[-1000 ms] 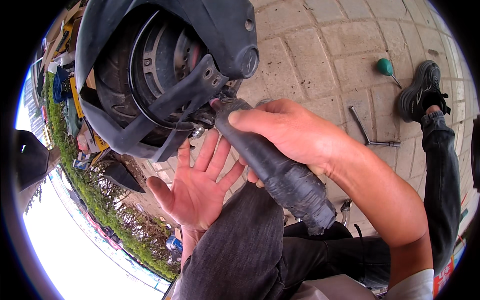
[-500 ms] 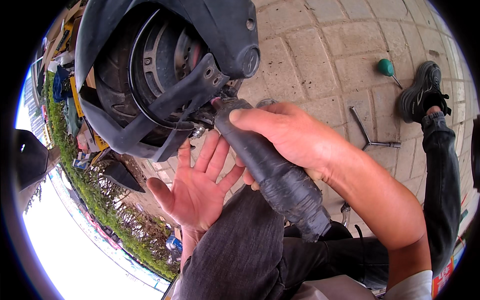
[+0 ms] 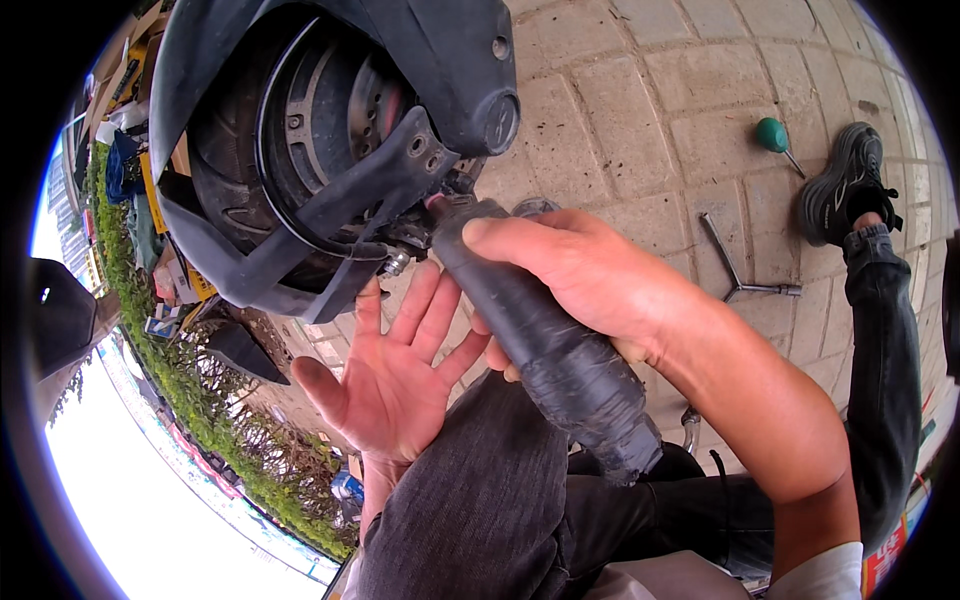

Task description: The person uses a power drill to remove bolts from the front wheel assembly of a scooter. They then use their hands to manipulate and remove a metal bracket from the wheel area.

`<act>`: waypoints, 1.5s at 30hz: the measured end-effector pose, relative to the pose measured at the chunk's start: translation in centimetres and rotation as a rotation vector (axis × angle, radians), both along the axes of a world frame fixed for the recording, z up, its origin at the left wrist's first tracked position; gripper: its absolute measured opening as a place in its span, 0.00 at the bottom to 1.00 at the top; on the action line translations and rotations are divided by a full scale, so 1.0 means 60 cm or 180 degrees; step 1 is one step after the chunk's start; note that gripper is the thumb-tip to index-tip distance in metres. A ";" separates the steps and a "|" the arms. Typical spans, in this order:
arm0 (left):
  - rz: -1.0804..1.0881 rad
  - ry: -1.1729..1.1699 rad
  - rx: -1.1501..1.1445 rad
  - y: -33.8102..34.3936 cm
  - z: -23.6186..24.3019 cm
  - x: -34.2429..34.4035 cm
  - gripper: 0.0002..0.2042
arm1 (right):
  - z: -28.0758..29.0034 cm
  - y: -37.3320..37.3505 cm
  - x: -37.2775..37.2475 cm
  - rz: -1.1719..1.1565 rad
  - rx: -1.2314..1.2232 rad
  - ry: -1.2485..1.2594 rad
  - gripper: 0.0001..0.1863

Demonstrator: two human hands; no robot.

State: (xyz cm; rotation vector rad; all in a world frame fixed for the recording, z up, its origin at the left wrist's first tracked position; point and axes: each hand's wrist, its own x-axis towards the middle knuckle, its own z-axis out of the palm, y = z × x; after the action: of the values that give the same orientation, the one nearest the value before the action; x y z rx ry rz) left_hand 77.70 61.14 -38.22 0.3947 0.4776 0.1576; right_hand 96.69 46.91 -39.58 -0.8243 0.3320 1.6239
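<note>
My right hand (image 3: 590,270) is wrapped round a thick, black, tape-wrapped tool (image 3: 545,345), its thumb on top. A reddish piece (image 3: 437,206) shows at the tool's upper end, against dark parts beside the wheel; what it meets there is hidden. My left hand (image 3: 395,385) lies palm up with fingers spread, just below a metal bolt end (image 3: 397,262). Its fingertips reach under the black bracket (image 3: 375,180), and I cannot tell whether they touch it. Above both hands stands a tyred wheel (image 3: 235,170) under a black mudguard (image 3: 410,50).
On the paving (image 3: 640,110) to the right lie a green-handled screwdriver (image 3: 772,135) and a metal Y-shaped socket wrench (image 3: 735,265). My shoe (image 3: 840,185) is beyond them. A hedge (image 3: 190,370) and assorted boxes run along the left. A black panel (image 3: 245,352) rests near the hedge.
My right hand and the black tool have shifted very slightly to the right. The left hand keeps its place, fingers still spread.
</note>
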 end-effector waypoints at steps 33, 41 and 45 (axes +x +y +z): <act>-0.0037 -0.0036 0.0085 0.000 -0.002 -0.003 0.44 | -0.009 0.002 0.001 0.0246 0.0088 -0.0476 0.30; -0.0040 -0.0031 0.0103 -0.001 -0.001 -0.003 0.44 | -0.006 0.000 0.001 0.0207 0.0087 -0.0466 0.30; -0.0043 -0.0046 0.0099 0.000 -0.001 -0.003 0.44 | -0.005 -0.001 0.002 0.0193 0.0129 -0.0383 0.29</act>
State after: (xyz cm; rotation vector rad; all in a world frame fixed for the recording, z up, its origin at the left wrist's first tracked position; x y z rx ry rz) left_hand 77.50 61.17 -38.29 0.4267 0.4587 0.1549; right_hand 96.80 46.87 -39.89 -0.9042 0.1900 1.6239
